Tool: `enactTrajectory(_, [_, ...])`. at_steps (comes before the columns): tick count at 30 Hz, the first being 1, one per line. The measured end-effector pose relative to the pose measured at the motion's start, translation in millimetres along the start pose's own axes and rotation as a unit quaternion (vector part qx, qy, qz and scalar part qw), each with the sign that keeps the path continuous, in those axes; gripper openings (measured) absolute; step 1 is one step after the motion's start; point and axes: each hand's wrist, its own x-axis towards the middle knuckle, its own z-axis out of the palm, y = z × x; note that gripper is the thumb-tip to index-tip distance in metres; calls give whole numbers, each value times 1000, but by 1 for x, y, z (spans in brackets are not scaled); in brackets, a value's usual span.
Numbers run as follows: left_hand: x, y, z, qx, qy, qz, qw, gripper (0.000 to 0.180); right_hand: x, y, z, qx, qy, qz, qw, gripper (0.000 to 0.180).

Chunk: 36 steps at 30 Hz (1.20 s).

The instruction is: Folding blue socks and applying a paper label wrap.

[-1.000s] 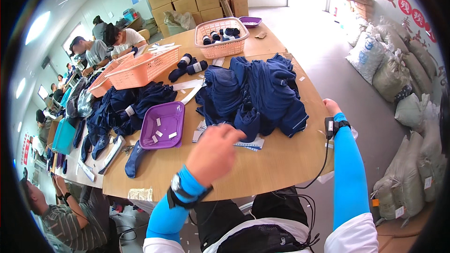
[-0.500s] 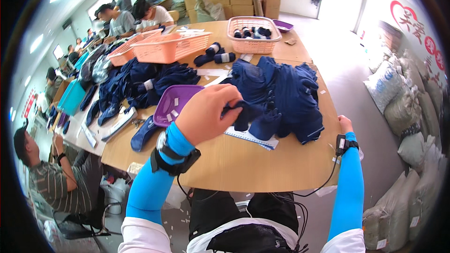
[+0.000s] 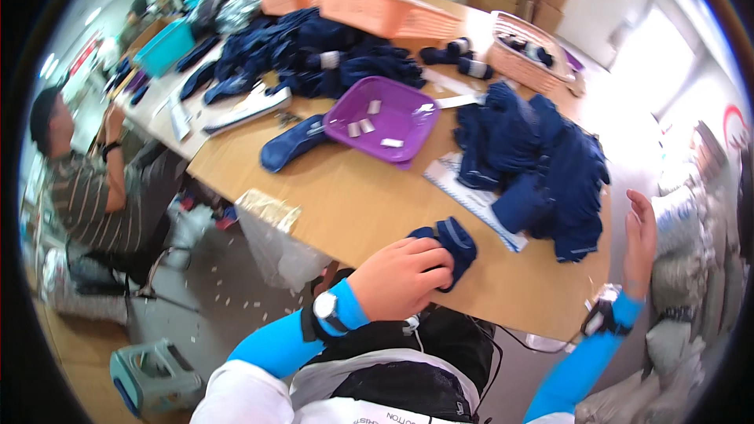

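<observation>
Near the table's front edge, my left hand (image 3: 404,276) is closed on a folded navy sock (image 3: 457,245), which sticks out past the fingertips. My right hand (image 3: 640,239) is raised off the table's right edge, fingers stretched out and holding nothing. A heap of navy socks (image 3: 542,165) lies between the two hands, a little farther away. Under its left side is a white printed strip (image 3: 475,200). Left of the heap stands a purple basket (image 3: 357,141) with several small white labels inside. A single navy sock (image 3: 294,143) lies flat beside this basket.
A larger pile of navy socks (image 3: 306,51) and peach baskets (image 3: 365,9) cover the far left. Another peach basket (image 3: 522,71) holds banded sock bundles. A person (image 3: 94,165) sits at the left. Full sacks (image 3: 679,267) line the right side; a plastic bag (image 3: 275,255) hangs off the front edge.
My left hand has come down from beside the sock heap to the front edge, with the sock in it. My right hand has lifted and opened. The view has swung left.
</observation>
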Motion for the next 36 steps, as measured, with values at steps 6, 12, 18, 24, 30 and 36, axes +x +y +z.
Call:
enactTrajectory(6, [2,-13,18,-13,67,9,998,27,-108,-171,96,-124,-359,-280,882,46])
enactTrajectory(12, [-3,-9,22,81,105,-92,987,35,-145,-136,117,-202,-352,-180,896,48])
enactTrajectory(18, [-2,-5,21,133,171,-218,952,42,-173,-152,110,-260,-308,-139,905,52])
enactTrajectory(24, [-6,-10,16,-31,106,-167,980,32,-198,-128,108,-209,-228,-140,941,50])
enactTrajectory(30, [13,-13,-20,-254,100,-167,947,36,-186,-121,94,-135,-254,-115,951,47])
enactTrajectory(36, [42,-36,-40,-1,143,-117,983,35,-200,-119,113,-116,-252,-119,953,36])
